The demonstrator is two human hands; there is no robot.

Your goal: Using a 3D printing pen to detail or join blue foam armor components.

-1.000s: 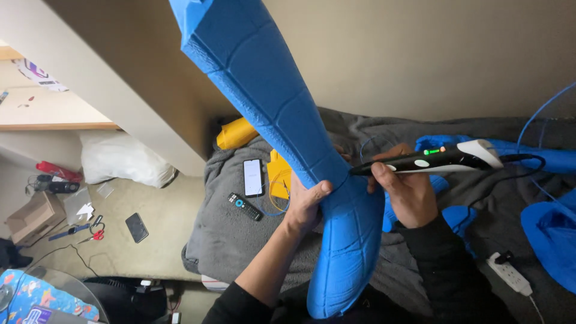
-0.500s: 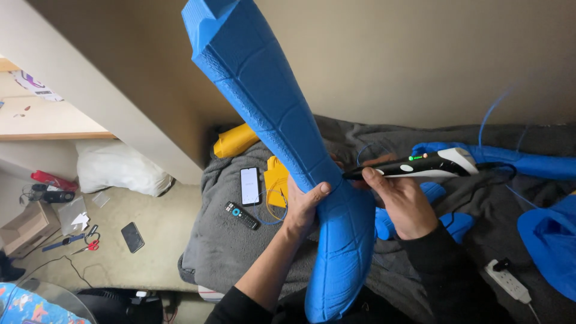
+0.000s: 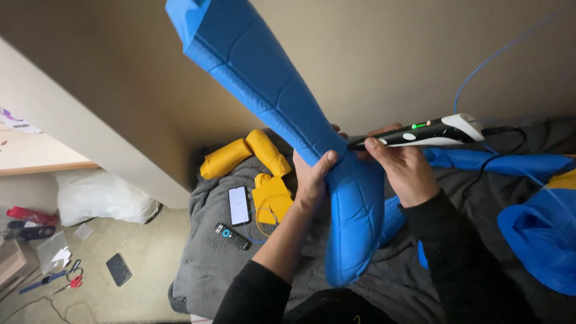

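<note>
A long blue faceted shell piece [image 3: 282, 102] rises from my lap toward the upper left. My left hand [image 3: 313, 177] grips its narrow middle from the left side. My right hand [image 3: 405, 168] holds a black and white 3D printing pen [image 3: 420, 132], tip touching the blue piece near my left fingers. A green light shows on the pen. A thin blue filament [image 3: 480, 66] runs up from the pen's rear, and a black cable [image 3: 504, 144] trails off to the right.
On the grey blanket [image 3: 210, 264] lie yellow printed parts [image 3: 264, 174], a phone [image 3: 239, 205] and a black remote [image 3: 233, 236]. More blue pieces [image 3: 534, 234] lie at right. The floor at left holds a second phone [image 3: 119, 269], scissors [image 3: 71, 281] and a white bag [image 3: 102, 198].
The view has shifted, so the blue piece and my hands sit further right and higher. Both hands keep their grips, and the pen tip stays at the blue piece.
</note>
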